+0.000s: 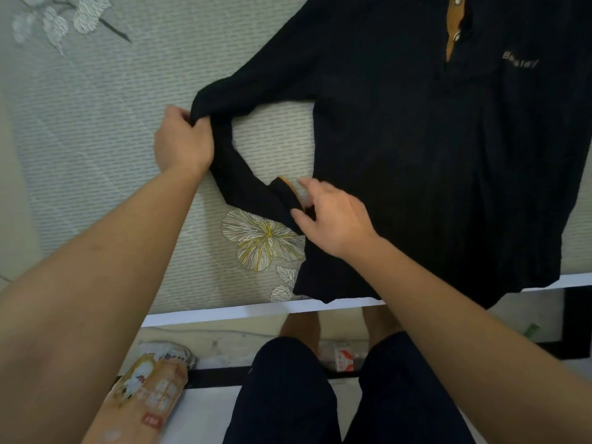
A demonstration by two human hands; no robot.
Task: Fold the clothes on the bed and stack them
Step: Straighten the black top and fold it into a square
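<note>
Left grip: the left grip (182, 142) is clutching the bend of the sleeve (243, 187). Its fingers are curling over the bunched black cloth, and the back of the hand is facing the camera.
Left arm: the bare forearm is reaching in from 7 o'clock and running toward 1 o'clock, with the wrist nearly straight.
Right grip: the right grip (333, 216) is sitting at the cuff (288, 195) with its fingers spread and curved. The thumb is lying against the cuff's lower edge. The fingertips are blurring, so I cannot tell whether it is pinching the cuff.
Right arm: the bare forearm is coming in from 4 o'clock and crossing over the lower corner of the shirt (416, 155).
Sleeve: it is running from the shoulder toward 8 o'clock to the left grip, then doubling back toward 5 o'clock and ending at the cuff.
Cuff: it is showing a tan lining and lying just beside the body's side edge, on its 9 o'clock side.
Shirt: the black long-sleeved shirt is lying front up on the bed (112, 139), toward 2 o'clock in the view. Its collar is pointing to 12 o'clock and its hem is hanging slightly over the bed's white edge at 6 o'clock.
Shirt front: a tan placket (453, 27) with snaps is showing at 12 o'clock, with pale lettering (519, 60) at its 3 o'clock side.
Bed cover: a printed flower (262, 238) is lying at 6 o'clock of the cuff.
Floor: a printed package (150, 389) is lying at 7 o'clock, beside the person's dark shorts (288, 395).
</note>
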